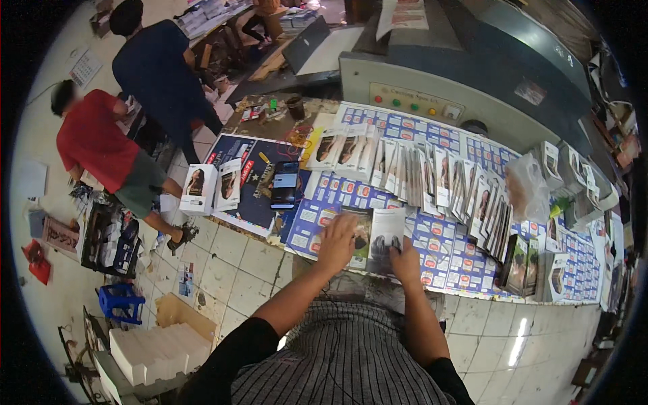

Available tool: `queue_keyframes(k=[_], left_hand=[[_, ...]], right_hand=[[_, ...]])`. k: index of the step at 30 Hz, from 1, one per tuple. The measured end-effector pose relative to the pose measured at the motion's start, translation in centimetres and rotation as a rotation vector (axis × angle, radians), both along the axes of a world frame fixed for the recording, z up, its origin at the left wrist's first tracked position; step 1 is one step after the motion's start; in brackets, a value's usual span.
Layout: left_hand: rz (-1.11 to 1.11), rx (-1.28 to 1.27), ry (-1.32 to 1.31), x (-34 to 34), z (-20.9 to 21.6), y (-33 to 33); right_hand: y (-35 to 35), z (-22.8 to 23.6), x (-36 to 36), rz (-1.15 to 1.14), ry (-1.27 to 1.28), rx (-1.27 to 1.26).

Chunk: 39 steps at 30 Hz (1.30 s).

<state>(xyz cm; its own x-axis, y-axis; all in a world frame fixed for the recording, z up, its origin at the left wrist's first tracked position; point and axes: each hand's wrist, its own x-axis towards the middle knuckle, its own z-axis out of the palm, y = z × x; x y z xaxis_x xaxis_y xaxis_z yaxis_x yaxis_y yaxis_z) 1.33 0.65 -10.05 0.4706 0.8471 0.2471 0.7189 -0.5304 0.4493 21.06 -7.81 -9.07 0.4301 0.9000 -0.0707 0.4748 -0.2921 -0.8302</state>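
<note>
Before me on the table lies a flat printed carton [385,233], its pale grey panel showing a dark-haired figure. A darker green-brown panel [362,236] adjoins it on the left; whether both are one piece I cannot tell. My left hand [338,239] rests on the darker panel with its fingers stretched out. At the pale panel's lower right edge, my right hand [406,260] grips the carton, thumb on top. Beyond my hands runs a long fanned row of similar white cartons [442,179]. A phone [285,184] lies left of them.
Two white carton stacks [198,189] stand at the table's left end. Bundled cartons [523,263] and a clear plastic bag [526,187] are at the right. A grey machine with buttons [418,98] borders the far side. Two people [108,138] stand left, near a blue stool [121,302].
</note>
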Motion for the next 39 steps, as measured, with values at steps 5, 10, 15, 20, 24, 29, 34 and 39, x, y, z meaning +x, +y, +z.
queue_keyframes(k=[5, 10, 15, 20, 24, 29, 34, 39], left_hand=[[-0.396, 0.032, 0.396, 0.3, -2.4, 1.2], [-0.384, 0.013, 0.337, 0.5, -1.0, 0.7], [-0.38, 0.013, 0.319, 0.4, -0.6, 0.5], [-0.39, -0.011, 0.293, 0.4, -0.3, 0.8], [-0.394, -0.029, 0.369, -0.1, -1.9, 1.3], [-0.445, 0.025, 0.215, -2.2, -2.2, 3.3], [-0.286, -0.063, 0.25, -5.4, -0.8, 4.0], [-0.318, -0.102, 0.289, -4.3, -1.2, 4.1]], right_hand=[[0.0, 1.9, 0.2, 0.041, 0.046, 0.056], [-0.8, 1.2, 2.2, 0.067, 0.775, -0.053], [-0.4, -0.3, 3.3, -0.047, 1.104, -0.168], [1.1, -1.1, 0.6, 0.356, 0.114, 0.1], [2.4, -0.7, -1.0, 0.512, -0.497, 0.222], [2.5, -1.2, -1.6, 0.486, -0.531, 0.175], [2.7, -1.5, -2.1, 0.485, -0.572, 0.134], [3.2, -1.7, -2.9, 0.531, -0.566, 0.163]])
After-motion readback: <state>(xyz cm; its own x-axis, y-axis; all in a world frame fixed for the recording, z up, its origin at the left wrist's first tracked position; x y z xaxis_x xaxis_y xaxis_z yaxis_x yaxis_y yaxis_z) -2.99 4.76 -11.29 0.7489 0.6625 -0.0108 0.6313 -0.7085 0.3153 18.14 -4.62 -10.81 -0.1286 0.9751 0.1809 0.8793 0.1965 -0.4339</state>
